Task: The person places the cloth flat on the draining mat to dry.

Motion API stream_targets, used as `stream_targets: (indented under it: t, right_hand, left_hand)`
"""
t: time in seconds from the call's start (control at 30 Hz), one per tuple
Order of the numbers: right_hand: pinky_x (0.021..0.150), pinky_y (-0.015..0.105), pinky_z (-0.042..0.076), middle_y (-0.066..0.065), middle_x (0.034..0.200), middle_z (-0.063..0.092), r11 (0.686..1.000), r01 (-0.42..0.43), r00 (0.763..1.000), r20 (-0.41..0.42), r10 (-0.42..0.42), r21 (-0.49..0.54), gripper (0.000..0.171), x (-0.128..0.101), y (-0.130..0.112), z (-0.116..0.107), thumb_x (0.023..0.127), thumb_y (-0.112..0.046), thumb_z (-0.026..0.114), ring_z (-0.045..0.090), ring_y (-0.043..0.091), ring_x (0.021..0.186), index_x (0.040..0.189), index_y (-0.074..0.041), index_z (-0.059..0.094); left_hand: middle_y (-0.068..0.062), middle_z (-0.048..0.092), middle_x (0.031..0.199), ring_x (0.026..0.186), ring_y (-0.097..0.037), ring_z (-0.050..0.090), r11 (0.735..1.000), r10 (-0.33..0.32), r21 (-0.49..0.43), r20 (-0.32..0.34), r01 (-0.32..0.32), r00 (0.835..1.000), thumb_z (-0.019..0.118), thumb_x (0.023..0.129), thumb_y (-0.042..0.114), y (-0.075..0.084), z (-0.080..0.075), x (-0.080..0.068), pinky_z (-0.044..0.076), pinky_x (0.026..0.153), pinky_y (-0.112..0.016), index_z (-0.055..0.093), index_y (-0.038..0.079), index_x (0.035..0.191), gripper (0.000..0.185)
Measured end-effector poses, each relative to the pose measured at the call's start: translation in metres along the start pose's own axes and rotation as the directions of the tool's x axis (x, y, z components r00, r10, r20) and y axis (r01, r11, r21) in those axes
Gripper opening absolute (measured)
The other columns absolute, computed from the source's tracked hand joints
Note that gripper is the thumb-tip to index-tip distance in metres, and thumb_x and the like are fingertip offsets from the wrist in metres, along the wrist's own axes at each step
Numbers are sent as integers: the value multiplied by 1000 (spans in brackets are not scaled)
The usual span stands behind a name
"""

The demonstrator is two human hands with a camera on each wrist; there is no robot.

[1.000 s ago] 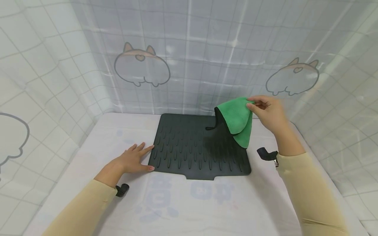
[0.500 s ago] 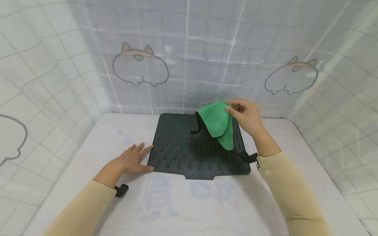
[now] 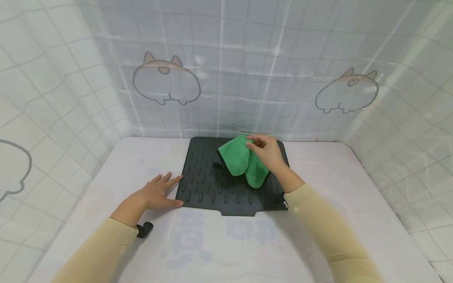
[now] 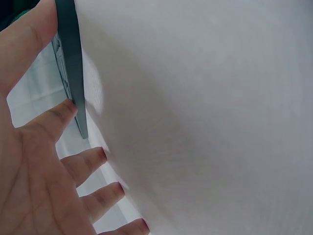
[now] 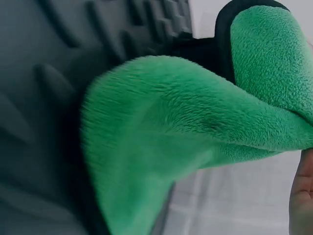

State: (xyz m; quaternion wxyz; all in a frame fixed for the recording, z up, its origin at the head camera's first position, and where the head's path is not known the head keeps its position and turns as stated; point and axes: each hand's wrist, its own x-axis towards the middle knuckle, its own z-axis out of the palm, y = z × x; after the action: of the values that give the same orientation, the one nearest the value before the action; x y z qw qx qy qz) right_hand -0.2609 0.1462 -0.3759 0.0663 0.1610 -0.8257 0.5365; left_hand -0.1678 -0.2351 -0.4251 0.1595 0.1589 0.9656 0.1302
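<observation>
A green plush cloth [image 3: 236, 155] with black edging and a small black loop hangs over the dark ribbed mat [image 3: 201, 169]. My right hand [image 3: 266, 151] pinches its top between thumb and fingertips, and its lower folds droop close over the ribs. The right wrist view shows the cloth [image 5: 161, 122] bunched toward the fingers at the right edge. At the mat's left side, my left hand [image 3: 157, 193] lies spread on the table, its thumb and index fingertips right at the mat edge. In the left wrist view the fingers of the left hand [image 4: 44, 166] are straight and apart.
The mat lies on a white table cover [image 3: 198, 251] with faint blue prints, a tab at its front edge. White grid-patterned curtains [image 3: 244, 78] with cartoon animal drawings stand behind and on both sides. Dark cameras, such as the left one [image 3: 144, 230], sit at the wrists.
My right hand has carried the cloth left from the mat's right edge to around its middle, and lower. The left hand and the mat stay in place.
</observation>
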Motion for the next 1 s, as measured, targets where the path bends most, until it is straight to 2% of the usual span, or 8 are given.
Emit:
stream_targets:
  t: [0.3,0.6,0.77,1.0]
  right_hand:
    - [79,35,56,3,107,70,984,-62,983,160,88,-164,21,-4,19,22,95,-23,71,65,19,94,115,-15,73]
    - [81,35,55,3,110,68,984,-59,967,233,99,-170,23,-2,21,18,96,-22,70,64,19,99,118,-15,72]
    - [87,37,55,2,115,69,983,-40,966,246,84,-178,27,-3,11,6,97,-25,69,64,20,107,122,-14,70]
    - [90,38,55,4,118,70,990,-45,978,194,71,-135,25,-12,0,-13,96,-25,70,66,21,109,118,-13,72]
  left_hand:
    - [-34,20,158,140,-63,18,1000,19,-7,2,-19,1000,68,82,69,0,0,0,20,103,-80,32,11,157,101]
    - [-34,20,158,139,-64,18,1000,16,-10,13,-16,1000,69,83,66,3,-5,-2,21,105,-78,32,11,157,99]
    - [-35,20,158,139,-64,18,1000,19,-11,10,-19,1000,69,84,65,3,-7,-4,21,104,-78,33,10,157,98]
    - [-36,21,157,138,-65,19,1000,22,-11,5,-21,1000,70,84,63,0,-6,-7,22,104,-78,34,9,156,97]
